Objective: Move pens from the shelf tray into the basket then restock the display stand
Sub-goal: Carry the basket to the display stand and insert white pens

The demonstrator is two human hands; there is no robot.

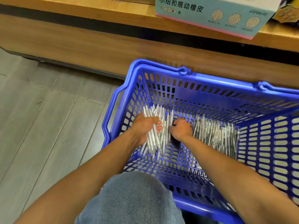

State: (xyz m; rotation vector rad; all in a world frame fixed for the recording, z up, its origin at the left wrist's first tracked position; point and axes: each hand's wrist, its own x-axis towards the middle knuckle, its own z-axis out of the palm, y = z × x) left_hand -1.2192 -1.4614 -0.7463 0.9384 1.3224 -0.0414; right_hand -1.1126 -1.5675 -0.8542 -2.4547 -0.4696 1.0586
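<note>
A bundle of white pens (153,136) is gripped by the left hand (144,126) inside the blue basket (210,88) on the floor; more pens are picked at by the curled right hand (180,129), beside a loose pile (215,131) at the right. Gathering for restocking seems in hand; next, lifting the bundle clear, kept tight

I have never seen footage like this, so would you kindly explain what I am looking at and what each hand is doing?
There is no machine here: a head-worn camera looks down on a person's two bare hands. Both reach into a blue basket standing on the floor beside a wooden shelf. The left hand holds a bundle of white pens in its grip. The right hand is curled among the loose pens; whether it grips any is unclear. More pens lie on the basket floor. A carton sits on the shelf.
</note>
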